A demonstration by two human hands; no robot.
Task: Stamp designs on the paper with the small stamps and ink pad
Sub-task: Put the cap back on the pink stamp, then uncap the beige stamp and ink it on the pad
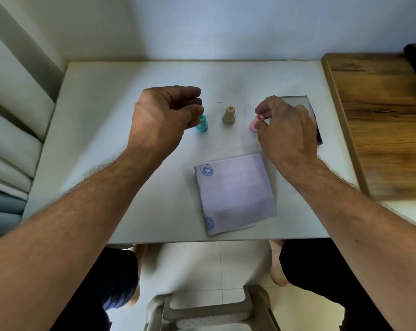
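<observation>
Already two blue designs are seen on the paper (pixel 235 192), near the right hand (pixel 288 130), which pinches the pink stamp (pixel 256 123); the left hand (pixel 164 115), fingers loosely curled, is just beside the teal stamp (pixel 201 124). More stamping is judged left.

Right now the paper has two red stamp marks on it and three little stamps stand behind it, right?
Almost. In the head view the two marks on the paper are blue, not red. The three stamps, teal, beige and pink, do stand behind it.

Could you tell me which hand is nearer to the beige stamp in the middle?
Roughly equal. The left hand is at the teal stamp beside the beige stamp; the right hand pinches the pink stamp.
</observation>
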